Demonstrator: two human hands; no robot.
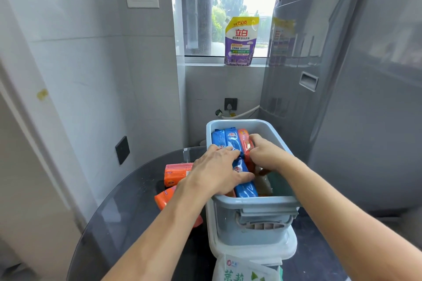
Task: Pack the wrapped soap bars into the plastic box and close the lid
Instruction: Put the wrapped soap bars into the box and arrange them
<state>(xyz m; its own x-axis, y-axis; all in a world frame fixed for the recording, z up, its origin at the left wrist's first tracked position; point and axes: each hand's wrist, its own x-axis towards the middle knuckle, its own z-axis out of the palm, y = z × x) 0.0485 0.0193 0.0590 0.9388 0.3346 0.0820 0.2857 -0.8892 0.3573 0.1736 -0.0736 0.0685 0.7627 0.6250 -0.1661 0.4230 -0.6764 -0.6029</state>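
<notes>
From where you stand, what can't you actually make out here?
- Head view: the left hand and right hand hide part of the box contents, so the soap count is unknown.
- The left forearm covers part of the orange soap bars on the table.
- The white lid sits mostly under the box.

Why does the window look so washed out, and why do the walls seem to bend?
In the head view, daylight through the window overexposes the sky, so the detergent pouch on the sill is backlit; the wide-angle lens bows the washing machine and wall edges; the glass tabletop shows soft glare; both hands, left and right, over the plastic box stay fairly sharp.
</notes>
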